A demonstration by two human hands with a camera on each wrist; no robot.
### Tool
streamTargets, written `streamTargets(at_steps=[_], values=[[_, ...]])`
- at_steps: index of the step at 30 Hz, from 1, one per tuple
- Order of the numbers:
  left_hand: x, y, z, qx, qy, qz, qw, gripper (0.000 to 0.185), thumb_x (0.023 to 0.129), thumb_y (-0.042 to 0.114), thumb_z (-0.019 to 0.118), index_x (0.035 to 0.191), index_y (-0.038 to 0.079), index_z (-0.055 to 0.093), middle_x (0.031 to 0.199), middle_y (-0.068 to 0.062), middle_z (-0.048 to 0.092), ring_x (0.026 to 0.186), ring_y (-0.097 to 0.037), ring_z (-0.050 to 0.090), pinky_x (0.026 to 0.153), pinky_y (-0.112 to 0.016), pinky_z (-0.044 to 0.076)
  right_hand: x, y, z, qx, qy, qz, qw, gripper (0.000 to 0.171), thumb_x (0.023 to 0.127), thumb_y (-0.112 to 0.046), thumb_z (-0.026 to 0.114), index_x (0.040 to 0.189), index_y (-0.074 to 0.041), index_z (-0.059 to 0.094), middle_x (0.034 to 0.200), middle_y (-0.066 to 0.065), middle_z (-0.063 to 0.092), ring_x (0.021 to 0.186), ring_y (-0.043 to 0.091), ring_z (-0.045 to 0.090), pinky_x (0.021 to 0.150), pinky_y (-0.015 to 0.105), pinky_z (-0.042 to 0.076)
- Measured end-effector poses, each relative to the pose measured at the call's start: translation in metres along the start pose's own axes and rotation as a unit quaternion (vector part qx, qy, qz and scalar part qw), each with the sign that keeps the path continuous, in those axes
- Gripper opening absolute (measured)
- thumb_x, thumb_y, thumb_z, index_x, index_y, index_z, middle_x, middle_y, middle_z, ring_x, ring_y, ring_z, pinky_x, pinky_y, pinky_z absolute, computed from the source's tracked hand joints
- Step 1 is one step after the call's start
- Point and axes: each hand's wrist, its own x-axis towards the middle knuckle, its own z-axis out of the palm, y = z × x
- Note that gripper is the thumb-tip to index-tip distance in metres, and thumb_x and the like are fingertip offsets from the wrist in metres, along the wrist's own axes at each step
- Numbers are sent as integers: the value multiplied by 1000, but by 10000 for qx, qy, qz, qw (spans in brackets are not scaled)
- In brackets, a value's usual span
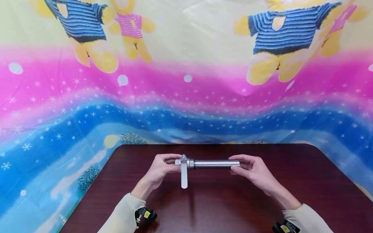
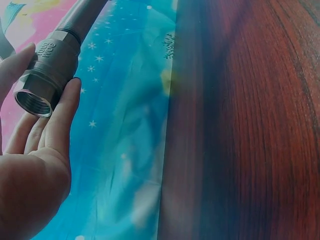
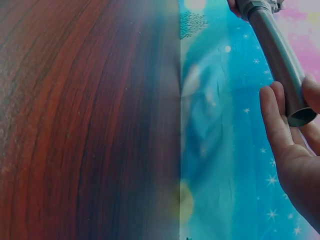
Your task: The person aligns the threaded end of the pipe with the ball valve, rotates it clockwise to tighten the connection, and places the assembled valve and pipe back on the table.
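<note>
A ball valve (image 1: 187, 162) of grey metal, dull and cast-looking, has hexagonal flats at its ends, raised lettering on its rounded body and, in the left wrist view, a threaded round mouth. A smooth, shiny metal pipe (image 1: 215, 163), straight and cylindrical, joins one end; its far end is a plain open tube. A flat lever handle (image 1: 184, 177) with a rounded tip is fastened by a nut on the valve.

The joined piece is held above the surface (image 1: 221, 207), toward its far edge. Its long axis runs level from side to side, roughly parallel to that edge: the threaded mouth faces the left edge, the pipe's open end the right edge. The lever handle lies crosswise, tip toward the near edge.

The left hand (image 1: 159, 169) grips the valve between thumb and fingers; the right hand (image 1: 255, 169) pinches the pipe near its open end.

The surface is glossy, dark red-brown and wood-grained, with rounded far corners. Beyond hangs a creased cloth (image 1: 186, 97) printed with snowflakes and bears.
</note>
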Motion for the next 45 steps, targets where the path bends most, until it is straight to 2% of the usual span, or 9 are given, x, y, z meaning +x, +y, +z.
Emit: streamTargets(at_steps=[4, 8, 14, 20, 26, 31, 38, 43, 45], values=[[1, 0, 1, -1, -31, 43, 10000, 47, 78, -9, 81, 125, -8, 73, 102, -12, 79, 94, -18, 75, 83, -34, 60, -1, 0, 0, -68, 38, 146, 9999, 45, 98, -7, 75, 137, 10, 62, 116, 23, 73, 93, 27, 77, 87, 31, 60], [2, 0, 1, -14, -54, 64, 10000, 47, 79, -9, 80, 125, -9, 72, 102, -13, 79, 94, -18, 75, 84, -34, 60, -1, -1, 1, -6, 31, 144, 9999, 49, 94, -3, 78, 138, 9, 61, 119, 23, 71, 97, 27, 76, 86, 36, 61], [0, 1, 2, -31, -50, 56, 10000, 47, 78, -11, 80, 125, -9, 72, 102, -12, 79, 93, -18, 75, 83, -34, 60, 0, -1, 2, 52, -3, 224, 9997, 42, 98, -7, 74, 134, 12, 62, 113, 21, 74, 92, 30, 77, 87, 34, 61], [0, 1, 2, 14, -58, 69, 10000, 48, 78, -11, 80, 125, -9, 72, 101, -12, 79, 93, -18, 75, 84, -33, 59, 1, 0, 2, 130, -113, -12, 9999, 45, 94, -1, 77, 134, 12, 59, 119, 22, 69, 94, 33, 76, 86, 39, 62], [-1, 2, 4, 38, -58, 86, 9999, 48, 78, -10, 80, 125, -9, 72, 101, -12, 79, 93, -18, 75, 84, -33, 59, 2, 1, 2, 30, -47, 123, 9999, 40, 100, -8, 73, 133, 12, 63, 112, 22, 74, 88, 32, 77, 85, 36, 62], [0, 2, 4, -7, -47, 83, 10000, 47, 78, -11, 79, 124, -8, 73, 100, -12, 79, 92, -18, 75, 84, -33, 59, 1, 0, 2, 140, -46, 111, 9998, 44, 94, -2, 77, 133, 10, 61, 117, 19, 71, 92, 31, 76, 85, 40, 62], [1, 3, 4, 29, -38, 102, 9999, 47, 77, -11, 80, 124, -8, 73, 100, -13, 79, 92, -18, 75, 84, -33, 59, 1, 0, 1, -70, 6, 259, 9996, 41, 97, -9, 77, 132, 8, 65, 116, 22, 72, 92, 30, 77, 86, 34, 61], [1, 3, 5, 90, 1, 65, 9999, 48, 77, -11, 80, 124, -9, 72, 101, -14, 79, 92, -17, 75, 84, -33, 59, 1, 0, 0, 130, -117, 113, 9998, 47, 93, 0, 79, 134, 11, 60, 122, 23, 68, 97, 31, 76, 86, 40, 62], [0, 3, 5, 100, 11, 39, 9999, 48, 78, -11, 80, 125, -9, 72, 101, -14, 79, 92, -17, 75, 85, -33, 59, 1, 1, 0, 169, -162, 135, 9996, 42, 95, -1, 76, 132, 12, 61, 119, 24, 69, 96, 32, 76, 87, 41, 61]])
